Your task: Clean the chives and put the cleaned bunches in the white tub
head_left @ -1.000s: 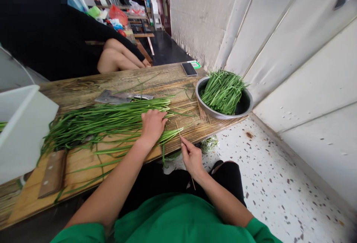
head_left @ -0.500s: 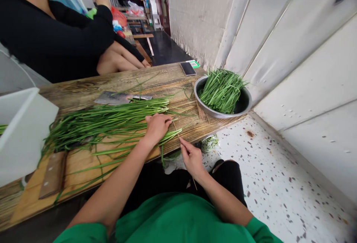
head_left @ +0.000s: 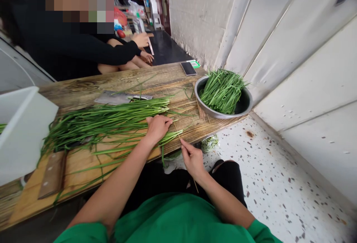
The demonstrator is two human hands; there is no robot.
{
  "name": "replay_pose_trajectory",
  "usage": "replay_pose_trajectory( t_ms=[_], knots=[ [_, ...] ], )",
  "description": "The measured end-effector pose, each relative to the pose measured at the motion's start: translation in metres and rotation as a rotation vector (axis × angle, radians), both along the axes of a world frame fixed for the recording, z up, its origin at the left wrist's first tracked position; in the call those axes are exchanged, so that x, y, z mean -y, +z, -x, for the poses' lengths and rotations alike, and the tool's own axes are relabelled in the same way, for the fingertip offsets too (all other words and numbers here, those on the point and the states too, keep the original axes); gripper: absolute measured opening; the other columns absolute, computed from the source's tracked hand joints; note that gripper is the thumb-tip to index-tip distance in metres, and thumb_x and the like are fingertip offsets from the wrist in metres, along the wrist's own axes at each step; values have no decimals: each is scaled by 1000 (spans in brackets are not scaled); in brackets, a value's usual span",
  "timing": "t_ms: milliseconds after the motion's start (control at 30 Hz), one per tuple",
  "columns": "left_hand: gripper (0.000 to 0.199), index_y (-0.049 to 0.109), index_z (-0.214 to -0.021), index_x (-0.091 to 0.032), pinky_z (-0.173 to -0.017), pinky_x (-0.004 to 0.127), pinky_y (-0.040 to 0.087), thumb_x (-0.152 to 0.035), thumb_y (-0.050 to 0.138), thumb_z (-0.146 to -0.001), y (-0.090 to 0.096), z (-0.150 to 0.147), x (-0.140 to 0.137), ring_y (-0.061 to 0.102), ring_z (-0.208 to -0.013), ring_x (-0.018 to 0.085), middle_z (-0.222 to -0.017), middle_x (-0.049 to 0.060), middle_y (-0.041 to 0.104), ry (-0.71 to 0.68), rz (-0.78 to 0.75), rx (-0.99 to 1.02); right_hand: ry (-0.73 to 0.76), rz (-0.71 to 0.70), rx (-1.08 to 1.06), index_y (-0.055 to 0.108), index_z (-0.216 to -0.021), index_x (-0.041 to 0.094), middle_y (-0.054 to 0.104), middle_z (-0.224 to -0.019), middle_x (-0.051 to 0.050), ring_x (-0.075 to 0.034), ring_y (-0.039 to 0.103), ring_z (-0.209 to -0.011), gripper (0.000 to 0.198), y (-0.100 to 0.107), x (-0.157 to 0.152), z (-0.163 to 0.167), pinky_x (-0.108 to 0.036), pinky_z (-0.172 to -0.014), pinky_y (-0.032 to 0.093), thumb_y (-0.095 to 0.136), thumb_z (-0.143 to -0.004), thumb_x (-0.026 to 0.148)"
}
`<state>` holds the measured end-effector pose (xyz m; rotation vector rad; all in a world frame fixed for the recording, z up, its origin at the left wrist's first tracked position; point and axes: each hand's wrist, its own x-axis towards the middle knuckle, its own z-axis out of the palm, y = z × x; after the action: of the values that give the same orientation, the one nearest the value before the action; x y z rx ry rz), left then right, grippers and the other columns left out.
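Note:
Long garlic chives (head_left: 119,118) lie in a loose pile across the wooden cutting board, white stem ends to the right. My left hand (head_left: 158,127) is closed in a pinch at those ends, with a chive stem between thumb and finger. A thin bamboo skewer (head_left: 196,187) is held by my right hand (head_left: 193,158), whose thumb and forefinger pinch it. Its upper part slants up to my left fingertips, across several chive stem ends (head_left: 173,135). Whether it pierces them I cannot tell.
A metal bowl (head_left: 223,115) of chives stands at the table's right end, beside loose skewers (head_left: 201,112) and a phone (head_left: 188,69). A cleaver (head_left: 113,97) lies behind the pile; another knife's wooden handle (head_left: 52,176) rests front left. A white bin (head_left: 26,135) stands left. Opposite sits a person (head_left: 75,53).
My hands and the skewer have hardly moved. The person opposite has lowered a raised hand toward the knees and leaned to the right.

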<state>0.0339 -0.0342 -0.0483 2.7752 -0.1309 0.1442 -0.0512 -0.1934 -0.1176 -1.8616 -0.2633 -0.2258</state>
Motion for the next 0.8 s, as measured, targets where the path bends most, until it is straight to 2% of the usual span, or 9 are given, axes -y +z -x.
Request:
replay_pose_trajectory(
  t_ms=[300, 800],
  knots=[
    [20, 67, -76, -23, -75, 35, 25, -29, 47, -77, 2, 2, 1, 57, -84, 20, -85, -1, 68, 22, 73, 0, -3, 13, 10, 60, -108, 22, 63, -104, -2, -16, 62, -91, 30, 0, 1, -1, -27, -84, 48, 46, -81, 19],
    [21, 66, -77, -24, -78, 36, 27, -29, 46, -78, -1, 1, 1, 57, -86, 21, -87, 0, 68, 6, 62, 12, 8, 36, -26, 60, -107, 22, 63, -103, -2, -17, 62, -89, 30, 2, 2, -2, -29, -83, 49, 46, -81, 19]
  ],
)
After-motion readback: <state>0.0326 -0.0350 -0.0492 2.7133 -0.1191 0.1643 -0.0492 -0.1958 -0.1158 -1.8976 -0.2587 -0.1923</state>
